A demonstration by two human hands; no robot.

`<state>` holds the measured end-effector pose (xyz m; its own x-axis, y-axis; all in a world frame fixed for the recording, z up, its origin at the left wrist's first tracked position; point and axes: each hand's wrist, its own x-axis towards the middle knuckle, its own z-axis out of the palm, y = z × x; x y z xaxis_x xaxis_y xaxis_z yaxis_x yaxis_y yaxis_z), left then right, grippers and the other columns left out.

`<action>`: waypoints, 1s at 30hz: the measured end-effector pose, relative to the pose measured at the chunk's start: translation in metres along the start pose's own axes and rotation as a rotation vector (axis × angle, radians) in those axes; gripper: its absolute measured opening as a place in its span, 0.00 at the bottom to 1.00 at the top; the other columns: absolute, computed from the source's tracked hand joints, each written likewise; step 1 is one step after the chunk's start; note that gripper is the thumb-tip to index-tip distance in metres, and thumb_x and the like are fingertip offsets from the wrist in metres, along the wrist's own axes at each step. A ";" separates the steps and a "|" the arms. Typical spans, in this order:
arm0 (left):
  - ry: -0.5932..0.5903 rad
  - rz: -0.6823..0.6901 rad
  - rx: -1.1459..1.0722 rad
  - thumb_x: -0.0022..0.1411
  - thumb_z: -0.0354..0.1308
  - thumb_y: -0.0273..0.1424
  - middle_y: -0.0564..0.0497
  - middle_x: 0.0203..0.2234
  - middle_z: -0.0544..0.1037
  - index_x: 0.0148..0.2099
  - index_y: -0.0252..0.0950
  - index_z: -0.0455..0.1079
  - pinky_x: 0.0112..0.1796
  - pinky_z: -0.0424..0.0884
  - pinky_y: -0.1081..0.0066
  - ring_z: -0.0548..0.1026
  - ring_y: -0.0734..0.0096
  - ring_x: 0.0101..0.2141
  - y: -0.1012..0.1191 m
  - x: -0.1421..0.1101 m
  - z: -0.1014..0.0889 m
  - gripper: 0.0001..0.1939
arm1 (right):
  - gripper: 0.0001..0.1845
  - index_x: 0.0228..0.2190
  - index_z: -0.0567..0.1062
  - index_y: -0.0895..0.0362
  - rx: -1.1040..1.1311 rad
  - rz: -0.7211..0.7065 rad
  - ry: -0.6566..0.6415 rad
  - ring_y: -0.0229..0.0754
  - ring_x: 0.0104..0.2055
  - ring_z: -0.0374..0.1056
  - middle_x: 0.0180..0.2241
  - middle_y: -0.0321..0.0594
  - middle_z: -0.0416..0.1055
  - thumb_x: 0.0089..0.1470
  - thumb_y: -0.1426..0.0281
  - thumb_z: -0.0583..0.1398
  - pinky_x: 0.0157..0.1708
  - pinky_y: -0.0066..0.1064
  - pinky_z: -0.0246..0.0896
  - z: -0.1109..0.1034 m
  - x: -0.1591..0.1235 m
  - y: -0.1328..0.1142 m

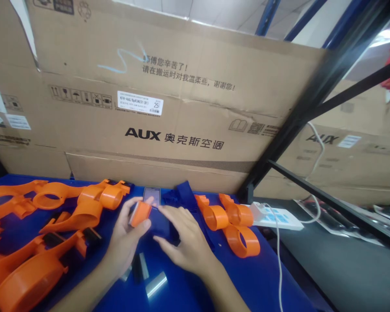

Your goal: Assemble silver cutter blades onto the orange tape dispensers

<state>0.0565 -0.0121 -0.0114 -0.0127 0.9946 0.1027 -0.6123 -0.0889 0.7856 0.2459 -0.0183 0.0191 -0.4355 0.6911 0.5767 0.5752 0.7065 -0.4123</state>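
My left hand (126,240) is closed around a small orange plastic piece (139,213), held just above the blue table (247,277). My right hand (185,242) rests beside it with fingers curled over a dark blue part (164,227). A phone (151,195) lies just beyond both hands. Small shiny metal plates (156,284) lie on the table below my wrists.
Orange tape-dispenser frames (68,208) cover the left of the table, and orange ring pieces (234,225) lie to the right. A large AUX cardboard box (169,108) stands behind. A white power strip (279,216) with cable sits right, by a black metal rack (312,112).
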 end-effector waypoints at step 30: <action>-0.185 0.062 0.202 0.60 0.69 0.37 0.42 0.62 0.74 0.75 0.50 0.50 0.57 0.70 0.52 0.75 0.46 0.57 -0.006 -0.007 0.002 0.47 | 0.30 0.39 0.81 0.58 0.962 0.828 0.207 0.53 0.44 0.74 0.39 0.45 0.80 0.57 0.43 0.62 0.44 0.37 0.69 0.031 0.005 -0.004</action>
<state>0.0619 -0.0182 -0.0161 0.1112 0.9620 0.2493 -0.4450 -0.1761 0.8780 0.2204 -0.0131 0.0015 -0.0252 0.9992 -0.0321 -0.1446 -0.0354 -0.9889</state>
